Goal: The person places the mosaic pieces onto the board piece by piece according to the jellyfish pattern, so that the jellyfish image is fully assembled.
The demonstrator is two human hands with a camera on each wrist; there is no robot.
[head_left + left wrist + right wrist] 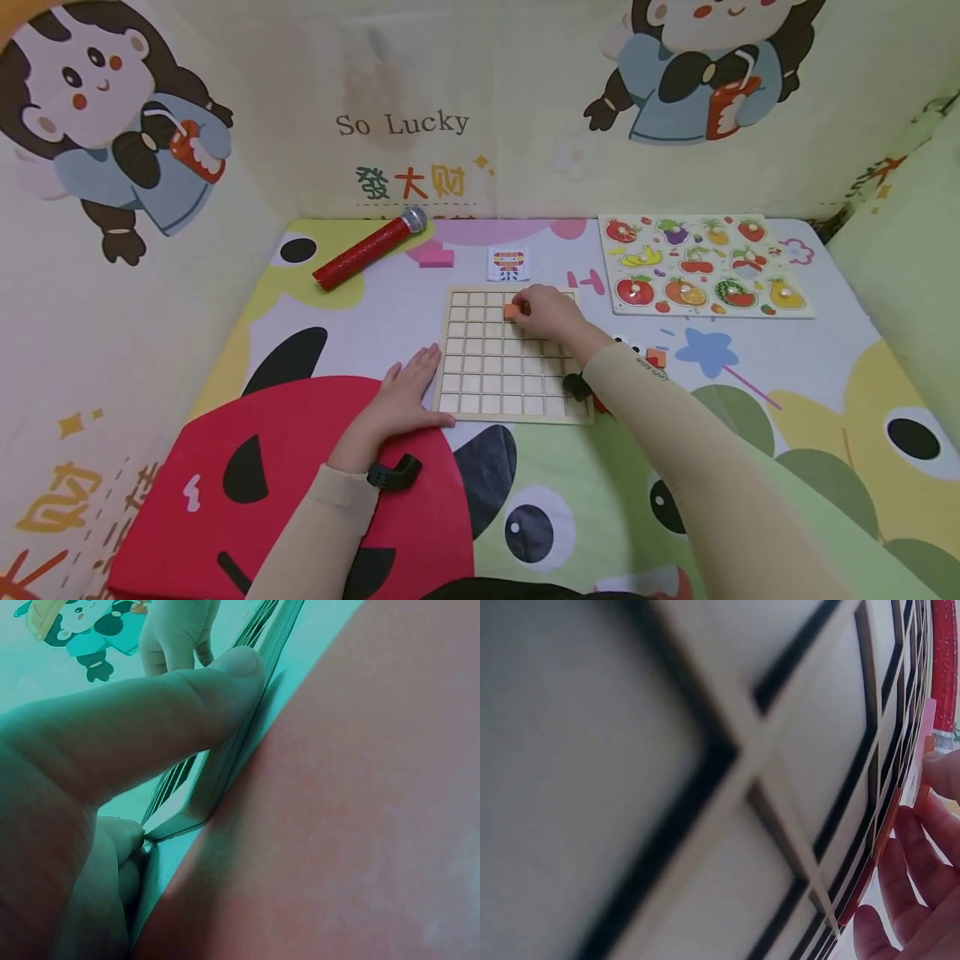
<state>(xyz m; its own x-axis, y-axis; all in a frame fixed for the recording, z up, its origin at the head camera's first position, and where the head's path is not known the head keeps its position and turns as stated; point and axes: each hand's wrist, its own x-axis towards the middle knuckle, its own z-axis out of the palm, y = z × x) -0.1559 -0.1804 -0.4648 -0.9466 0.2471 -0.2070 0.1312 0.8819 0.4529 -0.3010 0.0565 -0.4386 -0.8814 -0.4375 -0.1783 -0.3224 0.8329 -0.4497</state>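
A wooden grid board (480, 379) with square cells lies in front of me. Near its far edge my right hand (553, 315) pinches a small orange tile (512, 311) between thumb and fingers. Seen from the right wrist, the right hand (922, 862) is at the board's far side, where an orange piece (886, 821) and a red piece (857, 891) lie along the grid under the fingers. My left hand (405, 396) lies spread at the board's left side. In the left wrist view its thumb (172, 705) rests against the board's edge (217, 772).
Beyond the board lie a card with a coloured block picture (509, 264), pink pieces (437, 259) and a red microphone (363, 254). A fruit puzzle board (705, 267) sits at the back right. An orange piece (656, 358) lies beside my right forearm.
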